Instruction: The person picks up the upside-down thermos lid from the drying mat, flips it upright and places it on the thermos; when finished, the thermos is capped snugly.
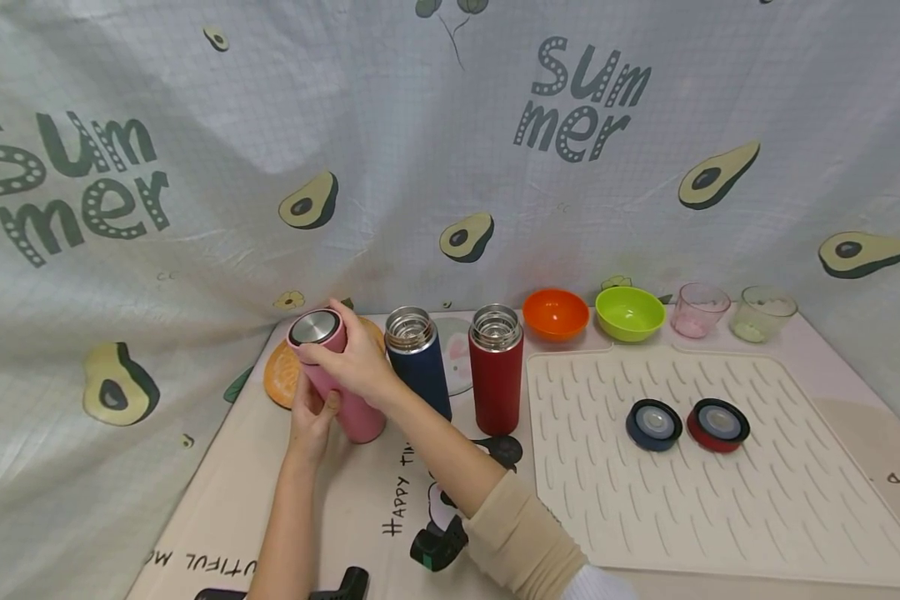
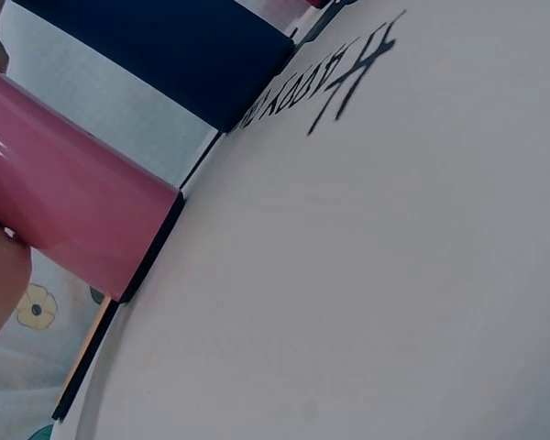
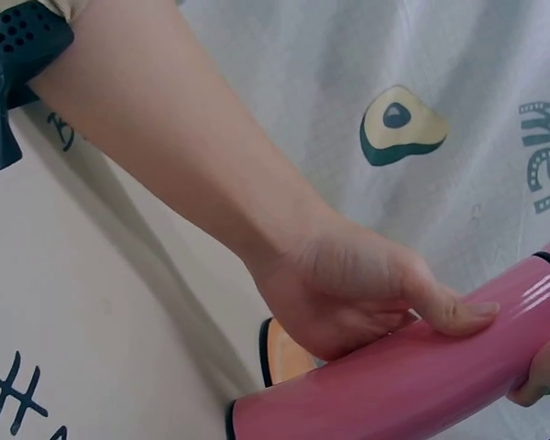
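A pink thermos (image 1: 358,419) with its steel-topped lid (image 1: 316,327) on stands upright on the table at the left. My left hand (image 1: 311,423) grips its body from the near left side. My right hand (image 1: 357,357) reaches across and grips the lid end, thumb in front and fingers behind. In the right wrist view the left thumb lies along the pink thermos (image 3: 385,390). Just to the right stand a blue thermos (image 1: 425,373) and a red thermos (image 1: 497,387), both uncapped. The blue lid (image 1: 654,425) and red lid (image 1: 718,425) lie on the mat.
The ribbed beige mat (image 1: 645,517) covers the table's right side. Behind it stand an orange bowl (image 1: 556,315), a green bowl (image 1: 630,314) and two glass cups, one pink (image 1: 699,311). An orange-slice-patterned round coaster (image 1: 279,375) lies behind the pink thermos. A printed curtain hangs at the back.
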`<action>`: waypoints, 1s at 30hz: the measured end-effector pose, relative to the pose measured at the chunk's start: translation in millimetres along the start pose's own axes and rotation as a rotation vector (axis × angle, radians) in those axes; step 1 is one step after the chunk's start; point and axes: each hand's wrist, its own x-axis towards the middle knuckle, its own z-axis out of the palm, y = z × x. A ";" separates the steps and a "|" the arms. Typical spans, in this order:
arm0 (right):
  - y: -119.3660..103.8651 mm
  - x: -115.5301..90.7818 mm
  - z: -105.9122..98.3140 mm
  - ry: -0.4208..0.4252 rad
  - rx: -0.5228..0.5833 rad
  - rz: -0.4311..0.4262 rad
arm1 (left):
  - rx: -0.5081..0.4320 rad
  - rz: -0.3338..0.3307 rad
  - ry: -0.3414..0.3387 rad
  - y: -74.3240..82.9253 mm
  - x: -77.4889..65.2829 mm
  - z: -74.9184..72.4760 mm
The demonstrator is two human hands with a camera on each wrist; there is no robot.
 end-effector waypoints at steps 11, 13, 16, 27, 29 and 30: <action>-3.8 -0.1 2.1 -0.004 0.010 0.050 | 0.000 -0.018 0.001 4.3 -1.8 1.4; -4.2 -0.5 1.9 -0.039 0.022 0.064 | -0.008 -0.021 0.012 4.2 -2.8 0.6; -3.1 -2.1 2.1 -0.054 0.054 0.071 | -0.006 -0.017 0.006 4.3 -4.0 -1.3; -3.3 -1.6 3.9 0.026 -0.044 0.065 | 0.004 -0.005 -0.016 3.9 -2.4 -1.1; -4.5 -0.1 2.4 -0.024 -0.005 0.075 | 0.016 -0.013 -0.003 4.6 -2.3 -1.4; -4.8 0.7 1.8 -0.048 0.025 0.078 | 0.021 -0.015 0.004 5.2 -2.3 -1.9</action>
